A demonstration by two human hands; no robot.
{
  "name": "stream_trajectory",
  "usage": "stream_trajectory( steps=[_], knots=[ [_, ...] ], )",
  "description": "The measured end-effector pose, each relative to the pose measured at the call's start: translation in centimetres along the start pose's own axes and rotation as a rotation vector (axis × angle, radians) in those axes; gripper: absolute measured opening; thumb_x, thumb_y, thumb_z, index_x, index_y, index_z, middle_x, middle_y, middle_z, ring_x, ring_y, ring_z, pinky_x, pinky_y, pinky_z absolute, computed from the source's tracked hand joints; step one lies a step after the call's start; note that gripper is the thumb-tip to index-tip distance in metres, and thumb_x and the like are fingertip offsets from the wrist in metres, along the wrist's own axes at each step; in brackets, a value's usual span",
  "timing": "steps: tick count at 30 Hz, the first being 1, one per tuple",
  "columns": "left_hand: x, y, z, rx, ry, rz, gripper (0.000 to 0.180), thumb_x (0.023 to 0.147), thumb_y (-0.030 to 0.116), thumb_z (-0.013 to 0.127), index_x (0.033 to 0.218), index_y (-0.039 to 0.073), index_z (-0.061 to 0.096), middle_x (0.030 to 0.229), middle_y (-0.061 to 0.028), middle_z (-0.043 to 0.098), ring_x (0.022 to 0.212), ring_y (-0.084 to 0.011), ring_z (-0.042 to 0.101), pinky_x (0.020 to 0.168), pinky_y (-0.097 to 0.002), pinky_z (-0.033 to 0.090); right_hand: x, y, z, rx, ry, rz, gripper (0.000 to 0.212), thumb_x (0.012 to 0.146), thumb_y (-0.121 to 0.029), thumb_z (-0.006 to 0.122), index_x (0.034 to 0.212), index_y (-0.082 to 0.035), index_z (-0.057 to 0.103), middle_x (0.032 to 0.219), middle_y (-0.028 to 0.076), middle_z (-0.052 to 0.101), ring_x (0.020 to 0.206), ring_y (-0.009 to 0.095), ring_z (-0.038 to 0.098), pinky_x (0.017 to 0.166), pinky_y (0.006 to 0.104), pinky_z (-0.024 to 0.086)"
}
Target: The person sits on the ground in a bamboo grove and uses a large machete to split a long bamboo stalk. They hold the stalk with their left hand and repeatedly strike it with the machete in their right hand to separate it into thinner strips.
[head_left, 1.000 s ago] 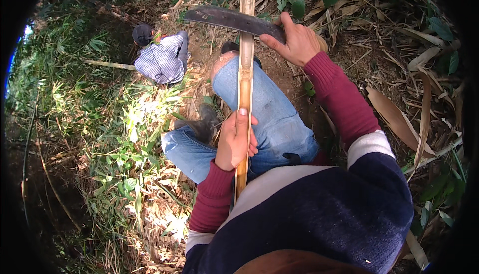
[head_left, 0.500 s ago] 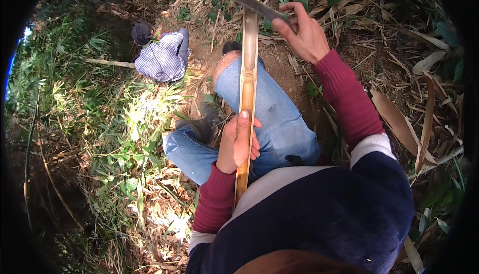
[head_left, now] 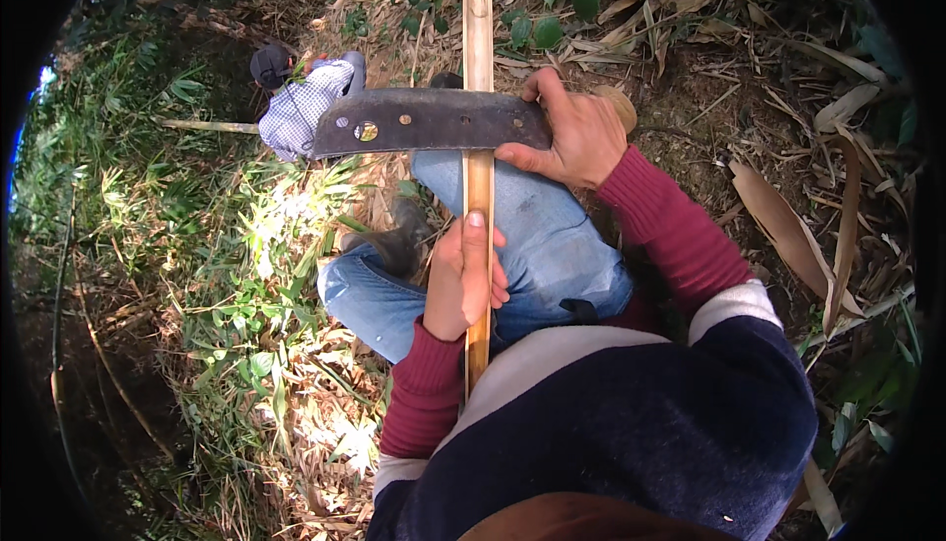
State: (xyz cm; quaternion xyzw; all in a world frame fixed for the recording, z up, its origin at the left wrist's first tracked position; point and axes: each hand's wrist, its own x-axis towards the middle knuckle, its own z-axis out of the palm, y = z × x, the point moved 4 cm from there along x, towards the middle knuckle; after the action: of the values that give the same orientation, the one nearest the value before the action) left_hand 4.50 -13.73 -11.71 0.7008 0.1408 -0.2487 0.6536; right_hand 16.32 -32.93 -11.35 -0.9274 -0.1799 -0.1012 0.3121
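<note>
A long split bamboo strip (head_left: 479, 29) stretches away from my waist over my bent leg, its pale hollow side up. My left hand (head_left: 459, 280) is closed around its near part, thumb lying along the inner face. Across the strip, farther off, lies the broad dark blade of a machete (head_left: 429, 119) with several holes through it, flat face toward me. My right hand (head_left: 579, 132) grips the machete at the blade's right end, by its light wooden handle (head_left: 618, 105). The blade hides part of the bamboo; whether it touches cannot be seen.
Another person in a checked shirt (head_left: 307, 112) sits at the far left beside a pole (head_left: 209, 126). Leafy plants (head_left: 261, 309) and dry litter cover the ground on the left. Large dry bamboo sheaths (head_left: 778, 221) lie to the right.
My right hand has brought the machete nearer and turned it from a slanted, edge-on pose to flat across the strip. The bamboo's far end has shifted slightly left. My left hand keeps its hold.
</note>
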Motion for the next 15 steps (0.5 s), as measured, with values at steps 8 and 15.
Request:
stream_trajectory(
  steps=[8, 15],
  knots=[
    [0.1, -0.5, 0.0, -0.023, 0.010, 0.007, 0.053, 0.110, 0.048, 0.032, 0.096, 0.003, 0.054, 0.055, -0.0032, 0.051, 0.040, -0.0114, 0.050, 0.038, -0.0249, 0.043, 0.4, 0.1, 0.5, -0.056, 0.033, -0.037, 0.084, 0.076, -0.081, 0.065, 0.113, -0.007, 0.050, 0.069, 0.015, 0.065, 0.065, 0.039, 0.068, 0.059, 0.0475, 0.052],
    [0.2, -0.2, 0.1, -0.027, 0.037, 0.000, 0.054, 0.109, 0.050, 0.033, 0.096, 0.003, 0.054, 0.056, -0.0046, 0.051, 0.040, -0.0123, 0.051, 0.038, -0.0261, 0.043, 1.7, 0.1, 0.8, -0.058, 0.038, -0.023, 0.084, 0.078, -0.083, 0.061, 0.113, -0.008, 0.050, 0.071, 0.016, 0.067, 0.068, 0.040, 0.069, 0.063, 0.0497, 0.053]
  ],
)
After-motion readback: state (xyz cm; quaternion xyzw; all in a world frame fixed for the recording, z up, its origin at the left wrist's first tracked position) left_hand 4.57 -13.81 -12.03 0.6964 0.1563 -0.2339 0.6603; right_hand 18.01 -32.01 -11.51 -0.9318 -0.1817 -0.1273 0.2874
